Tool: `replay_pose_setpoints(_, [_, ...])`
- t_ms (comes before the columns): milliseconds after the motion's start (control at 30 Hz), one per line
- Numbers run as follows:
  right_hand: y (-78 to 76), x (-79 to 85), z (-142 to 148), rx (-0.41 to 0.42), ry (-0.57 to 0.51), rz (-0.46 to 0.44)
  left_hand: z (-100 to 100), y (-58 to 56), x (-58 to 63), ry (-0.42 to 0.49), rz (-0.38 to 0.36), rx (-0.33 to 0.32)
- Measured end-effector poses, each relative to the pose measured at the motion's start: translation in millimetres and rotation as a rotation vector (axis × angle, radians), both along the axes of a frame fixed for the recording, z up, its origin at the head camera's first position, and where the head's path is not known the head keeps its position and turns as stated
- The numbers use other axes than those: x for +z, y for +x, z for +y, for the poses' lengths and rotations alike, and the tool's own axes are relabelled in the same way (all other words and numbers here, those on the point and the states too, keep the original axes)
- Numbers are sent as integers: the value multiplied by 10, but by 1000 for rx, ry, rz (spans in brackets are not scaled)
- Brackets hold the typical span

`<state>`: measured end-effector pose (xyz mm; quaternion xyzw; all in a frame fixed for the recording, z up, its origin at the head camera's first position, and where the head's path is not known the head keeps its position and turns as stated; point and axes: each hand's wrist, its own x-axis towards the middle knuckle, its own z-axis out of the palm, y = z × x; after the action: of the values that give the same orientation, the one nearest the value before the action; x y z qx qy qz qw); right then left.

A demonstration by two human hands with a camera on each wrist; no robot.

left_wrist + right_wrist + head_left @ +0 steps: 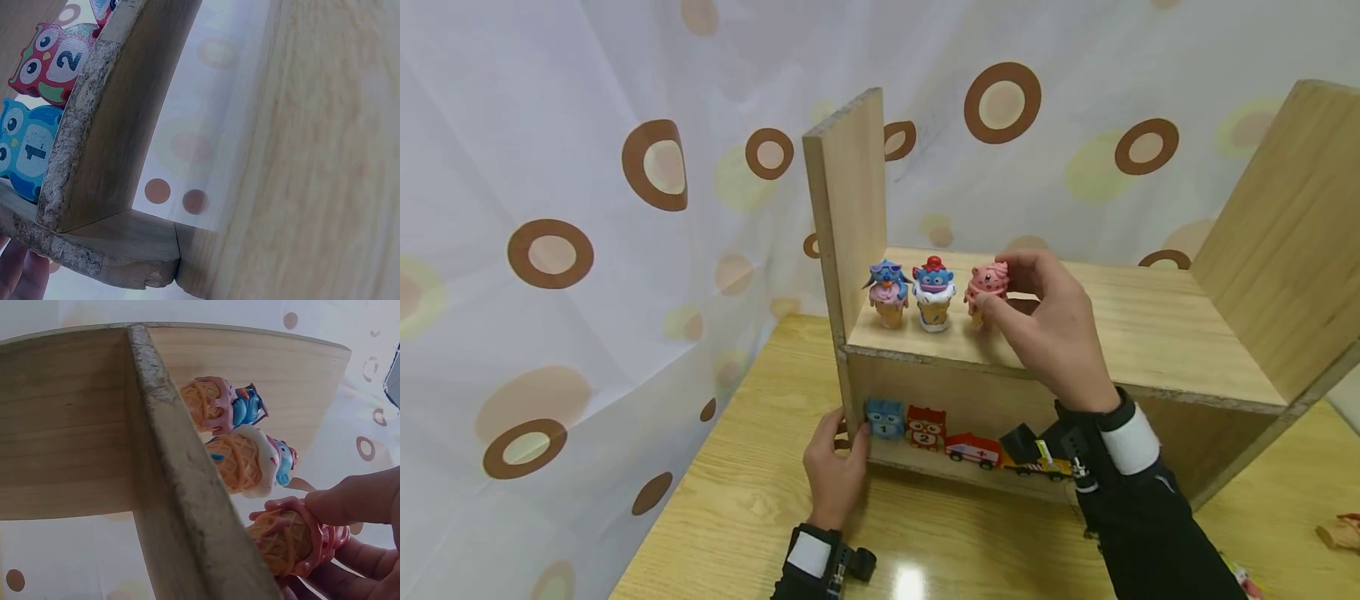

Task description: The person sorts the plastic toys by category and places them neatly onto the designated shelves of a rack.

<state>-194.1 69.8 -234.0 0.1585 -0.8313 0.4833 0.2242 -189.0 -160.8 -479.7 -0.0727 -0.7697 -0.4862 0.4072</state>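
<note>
My right hand (1060, 329) pinches a pink ice-cream-cone figurine (988, 282) between thumb and fingers, upright at the upper board of a wooden shelf (1165, 321). In the right wrist view, its waffle cone (284, 540) is close to the board's front edge. Left of it stand a cone figurine with a red hat (933, 293) and a blue-headed one with purple glasses (889, 293). My left hand (835, 471) grips the lower front edge of the shelf's left side panel (850, 200), thumb on the inner side. Its fingertips (31, 275) show beside the panel in the left wrist view.
On the lower level stand a blue owl block (884, 418), a red owl block (927, 427), a red-and-white toy ambulance (973, 450) and a yellow toy vehicle (1037, 467) partly behind my right wrist. Another small object (1341, 531) lies on the table at right. A patterned curtain (587, 292) hangs behind.
</note>
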Motion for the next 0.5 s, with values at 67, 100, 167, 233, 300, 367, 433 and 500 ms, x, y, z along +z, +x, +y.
replay_pose_setpoints(67, [-9, -6, -1, -3, 8, -11, 2, -6, 0, -5, 3, 0])
replay_pose_setpoints(100, [-12, -9, 0, -2, 8, -16, 3, -7, -1, -7, 5, 2])
replay_pose_setpoints(167, [-16, -18, 2, 3, 10, -25, 5, -6, 0, -10, 6, 4])
replay_pose_setpoints(233, [-15, -24, 4, 8, 9, -29, 7, -7, -1, -13, 8, 4])
replay_pose_setpoints(300, [-13, -33, 7, 13, 14, -28, 7, -7, -1, -12, 11, 3])
replay_pose_setpoints(367, [-10, -44, 9, 18, 22, -26, 6, -7, 2, -9, 11, -1])
replay_pose_setpoints(433, [-7, -57, 11, 19, 30, -22, 4, -7, 2, -7, 8, -1])
replay_pose_setpoints(500, [-6, -71, 14, 17, 35, -18, 6, -4, 7, -7, 2, 3])
